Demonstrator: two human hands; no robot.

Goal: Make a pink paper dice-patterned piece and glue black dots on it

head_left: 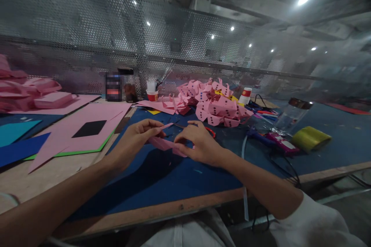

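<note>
Between my two hands is a folded piece of pink paper point(163, 144), held above the blue mat. My left hand point(144, 133) pinches its left end, with the fingers curled over the top. Thumb and fingers of my right hand point(199, 141) are closed on its right end. Behind my right hand lie scissors with red handles point(211, 132), partly hidden by the fingers. Beyond them is a heap of folded pink paper shapes point(223, 108) marked with dark dots.
Pink sheets point(89, 139) with a black square point(89, 128) lie left. At right are a purple glue gun point(281, 142), a yellow roll point(311, 139) and a tilted clear jar point(292, 115). A cup of tools point(152, 94) stands behind, before a perforated metal screen point(110, 31).
</note>
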